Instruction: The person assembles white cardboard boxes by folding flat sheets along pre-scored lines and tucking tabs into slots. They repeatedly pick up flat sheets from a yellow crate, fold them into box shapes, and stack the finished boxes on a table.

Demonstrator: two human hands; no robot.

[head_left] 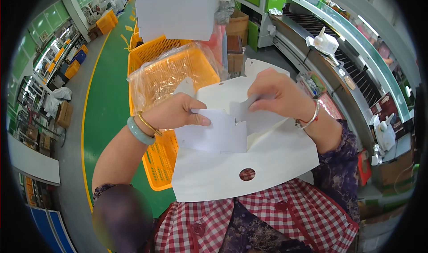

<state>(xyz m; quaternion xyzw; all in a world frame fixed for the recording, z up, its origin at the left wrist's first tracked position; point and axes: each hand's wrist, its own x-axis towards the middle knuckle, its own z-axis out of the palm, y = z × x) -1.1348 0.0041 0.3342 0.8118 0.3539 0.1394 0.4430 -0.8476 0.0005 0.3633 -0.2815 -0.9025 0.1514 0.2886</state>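
Note:
A white die-cut cardboard box blank (249, 159) lies across my lap, with a round hole near its lower edge. My left hand (171, 112) grips the blank's left side and presses a folded flap (214, 132) with the thumb. My right hand (278, 94) pinches another flap at the blank's top middle and bends it inward. A jade bangle and a gold bangle sit on my left wrist; a thin bracelet is on my right wrist.
An orange plastic crate (167, 74) wrapped in clear film stands just beyond my left hand, stacked on another orange crate (158, 163). White sheets (176, 10) rise behind it. A roller conveyor (339, 39) runs along the right. Green floor lies to the left.

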